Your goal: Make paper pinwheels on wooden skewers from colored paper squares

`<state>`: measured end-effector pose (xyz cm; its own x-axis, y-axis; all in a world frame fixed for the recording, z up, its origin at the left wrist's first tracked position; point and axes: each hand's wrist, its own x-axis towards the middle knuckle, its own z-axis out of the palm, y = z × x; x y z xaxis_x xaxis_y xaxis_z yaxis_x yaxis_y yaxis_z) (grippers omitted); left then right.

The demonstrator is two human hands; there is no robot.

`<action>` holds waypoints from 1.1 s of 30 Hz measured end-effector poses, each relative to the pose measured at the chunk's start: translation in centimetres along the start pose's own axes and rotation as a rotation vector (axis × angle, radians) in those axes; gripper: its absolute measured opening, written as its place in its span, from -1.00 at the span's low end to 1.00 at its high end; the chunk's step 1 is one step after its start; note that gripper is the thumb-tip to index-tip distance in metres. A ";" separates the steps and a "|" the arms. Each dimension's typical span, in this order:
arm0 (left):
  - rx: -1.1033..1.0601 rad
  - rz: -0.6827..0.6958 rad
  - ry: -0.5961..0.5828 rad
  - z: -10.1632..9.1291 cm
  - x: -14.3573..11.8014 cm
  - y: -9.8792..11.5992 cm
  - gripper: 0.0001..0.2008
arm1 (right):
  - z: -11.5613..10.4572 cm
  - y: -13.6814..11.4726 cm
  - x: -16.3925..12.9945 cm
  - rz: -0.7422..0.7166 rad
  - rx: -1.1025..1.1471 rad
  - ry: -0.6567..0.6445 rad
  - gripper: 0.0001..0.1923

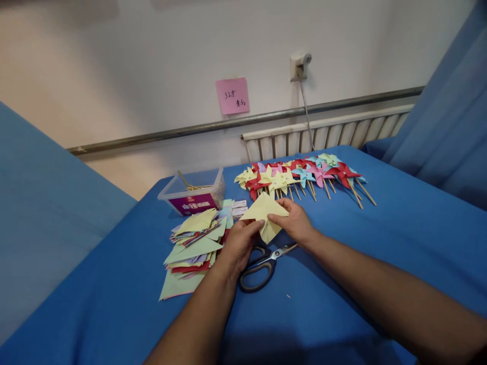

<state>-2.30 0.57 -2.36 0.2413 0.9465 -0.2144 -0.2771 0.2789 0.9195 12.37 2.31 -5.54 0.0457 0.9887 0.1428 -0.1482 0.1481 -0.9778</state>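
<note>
Far out at nine o'clock, the stack of cut coloured paper triangles (192, 248) lay fanned on the blue cloth-covered table (399, 238), yellow and pale green on top, red and purple edges poking out underneath, and it was a thick stack, so plenty of sheets looked untouched. Up at eleven o'clock from the hands stood the clear plastic tub with a purple label (194, 195), wooden sticks resting inside it, and just beside it a few small white boxes (239, 208).

Into the middle now: the left hand (238, 246) was pinched on the lower left edge of the pale yellow folded paper square (264, 215), thumb on top, fingers closed under it. The sheet was held just above the table, dead centre, corners partly folded in, with no stick fitted as far as could be seen. At six o'clock below it lay the black-handled steel scissors (262, 263), flat on the cloth, blades shut, no hand on them.

The right hand (294, 223) gripped the paper's right side, thumb and forefinger clamped at the fold.

Up at one o'clock, the row of finished paper pinwheels on wooden sticks (304, 177) stretched across the table in yellow, red, blue and pink. Judging by that, a good batch was done, one was mid-fold, and the stack remained.
</note>
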 end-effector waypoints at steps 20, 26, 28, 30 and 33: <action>-0.214 0.054 0.136 -0.6 0.2 0.6 -0.79 | -0.2 -1.1 -1.5 -0.593 -0.399 0.006 -0.44; -0.297 0.014 0.180 -0.6 0.0 1.3 -0.73 | -0.3 -1.9 -2.2 -0.818 -0.739 -0.170 -0.61; -0.299 0.002 0.154 -0.6 0.0 1.2 -0.72 | -0.3 -1.8 -2.0 -0.825 -0.760 -0.166 -0.72; -0.291 0.009 0.122 -0.6 0.0 1.1 -0.73 | -0.3 -1.6 -1.8 -0.826 -0.744 -0.155 -0.84; -0.257 0.047 0.078 -0.7 0.1 0.8 -0.78 | -0.3 -1.6 -1.6 -0.790 -0.671 -0.130 -0.96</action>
<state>-3.12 0.95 -1.86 0.1526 0.9662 -0.2077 -0.5156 0.2571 0.8174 12.81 0.48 -4.25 -0.2222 0.6171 0.7549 0.4587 0.7494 -0.4776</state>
